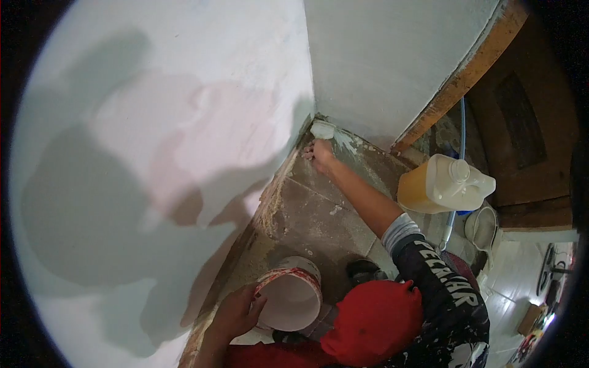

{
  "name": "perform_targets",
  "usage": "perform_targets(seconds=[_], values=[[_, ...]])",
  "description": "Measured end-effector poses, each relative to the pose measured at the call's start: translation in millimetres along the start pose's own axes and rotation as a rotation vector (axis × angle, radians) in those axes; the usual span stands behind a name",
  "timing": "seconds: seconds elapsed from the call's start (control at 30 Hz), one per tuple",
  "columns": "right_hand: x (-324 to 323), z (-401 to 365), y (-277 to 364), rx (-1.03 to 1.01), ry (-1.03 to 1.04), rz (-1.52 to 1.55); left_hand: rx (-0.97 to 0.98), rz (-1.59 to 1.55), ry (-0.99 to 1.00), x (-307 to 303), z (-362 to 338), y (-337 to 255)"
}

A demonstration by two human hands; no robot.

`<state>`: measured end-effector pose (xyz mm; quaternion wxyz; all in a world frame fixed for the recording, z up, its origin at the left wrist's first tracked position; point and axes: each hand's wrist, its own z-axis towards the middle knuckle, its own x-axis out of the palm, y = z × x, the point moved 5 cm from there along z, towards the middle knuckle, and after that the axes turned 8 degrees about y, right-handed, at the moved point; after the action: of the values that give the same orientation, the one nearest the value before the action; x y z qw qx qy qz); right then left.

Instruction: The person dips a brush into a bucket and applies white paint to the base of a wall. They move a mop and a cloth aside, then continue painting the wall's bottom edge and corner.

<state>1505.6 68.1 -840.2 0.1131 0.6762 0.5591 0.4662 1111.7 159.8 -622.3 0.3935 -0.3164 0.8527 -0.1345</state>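
1. The jug [443, 187] stands near the right forearm; an elbow swung outward could knock it over.
2. The bucket [291, 300], its rim apparently gripped by the left hand [238, 311], could tip if pulled unevenly.
3. The brush [322, 129], clasped in the right hand [321, 156] at the floor corner, could smear the floor if pressed hard.

The bucket [289, 302] is left of the jug [440, 184].

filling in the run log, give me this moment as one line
left hand: holding bucket by rim | right hand: holding white tool low at wall corner | nearby: jug beside wooden frame
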Motion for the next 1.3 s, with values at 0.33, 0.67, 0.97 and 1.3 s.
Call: perform_targets(seconds=[0.33,0.67,0.97,1.3], values=[[21,-8,3,-0.124,0.218,0.286,-0.042,0.003,0.034,-3,-1,-2],[16,17,10,0.029,0.144,0.263,-0.108,0.017,0.062,-5,-2,-5],[18,-13,6,-0.133,0.187,0.154,-0.026,0.023,-0.022,-2,-2,3],[0,19,-3,0.032,0.138,0.420,-0.001,0.022,-0.033,-5,0,3]])
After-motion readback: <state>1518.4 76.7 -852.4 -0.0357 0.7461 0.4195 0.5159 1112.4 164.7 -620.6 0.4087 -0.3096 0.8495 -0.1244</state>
